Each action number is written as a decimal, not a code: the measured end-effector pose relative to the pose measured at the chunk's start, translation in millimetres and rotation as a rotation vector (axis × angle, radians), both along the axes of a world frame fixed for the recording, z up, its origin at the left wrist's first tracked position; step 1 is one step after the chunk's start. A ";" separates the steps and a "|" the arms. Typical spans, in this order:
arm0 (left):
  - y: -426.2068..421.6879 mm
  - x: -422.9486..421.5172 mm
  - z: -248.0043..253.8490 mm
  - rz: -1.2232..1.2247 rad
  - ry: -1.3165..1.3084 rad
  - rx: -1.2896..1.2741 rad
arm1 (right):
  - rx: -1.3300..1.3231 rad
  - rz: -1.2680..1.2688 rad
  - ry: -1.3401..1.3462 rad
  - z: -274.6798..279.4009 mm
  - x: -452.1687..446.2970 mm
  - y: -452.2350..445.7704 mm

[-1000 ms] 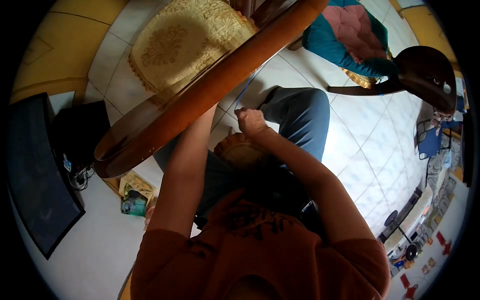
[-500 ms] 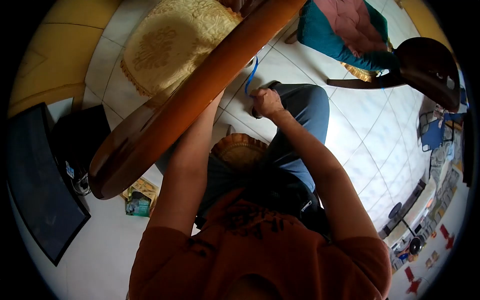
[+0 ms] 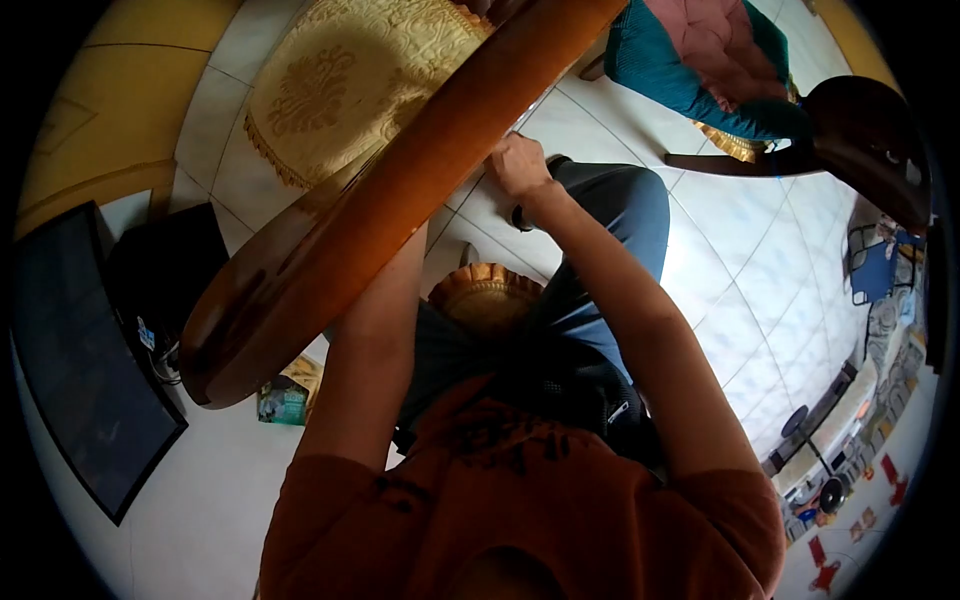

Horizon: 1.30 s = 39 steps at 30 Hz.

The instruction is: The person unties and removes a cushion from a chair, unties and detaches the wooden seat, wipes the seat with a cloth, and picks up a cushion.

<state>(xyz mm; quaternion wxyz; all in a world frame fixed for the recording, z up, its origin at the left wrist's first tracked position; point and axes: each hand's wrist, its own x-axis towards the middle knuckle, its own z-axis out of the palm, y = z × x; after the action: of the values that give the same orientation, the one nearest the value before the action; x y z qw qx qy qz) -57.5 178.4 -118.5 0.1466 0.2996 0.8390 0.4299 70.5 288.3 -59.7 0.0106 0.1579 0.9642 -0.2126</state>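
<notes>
A long, polished brown wooden piece with a rounded end [image 3: 400,195], which looks like part of a chair frame, slants across the view in front of me. My right hand [image 3: 520,165] is at its right edge, fingers curled closed. Whatever is in those fingers is hidden; the blue strip seen earlier does not show. My left forearm [image 3: 385,300] passes beneath the wood, which covers my left hand. Beyond the wood is a cream patterned seat cover [image 3: 345,95] with fringed trim. Between my legs shows a gold ruffled seat edge [image 3: 485,295].
At the upper right is a dark wooden chair [image 3: 865,140] with a teal and pink cushion [image 3: 715,60]. A flat dark screen [image 3: 90,370] and a black box [image 3: 170,265] are at the left. A green packet [image 3: 283,402] lies on the tiled floor [image 3: 740,240].
My right hand has moved up and left to the wood's edge, and its fingers have turned inward. The blue strip that ran from it to the wood has gone out of sight.
</notes>
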 end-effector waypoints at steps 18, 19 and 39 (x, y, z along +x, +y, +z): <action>0.6 2.1 22.3 -0.053 -0.135 0.014 | -0.271 0.405 -0.342 15.9 60.0 -36.3; 0.6 2.8 24.4 -0.054 -0.135 0.014 | -0.291 0.368 -0.218 -9.2 74.2 -24.5; 22.3 -0.9 -2.2 -0.058 0.391 0.054 | 0.268 -0.257 -0.020 38.5 -95.4 171.2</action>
<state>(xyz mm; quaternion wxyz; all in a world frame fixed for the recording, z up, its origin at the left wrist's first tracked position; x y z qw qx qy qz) -58.4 200.7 -120.8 -0.0148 0.4053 0.8306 0.3816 -24.9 459.5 -21.2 -0.0282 0.2819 0.9557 -0.0803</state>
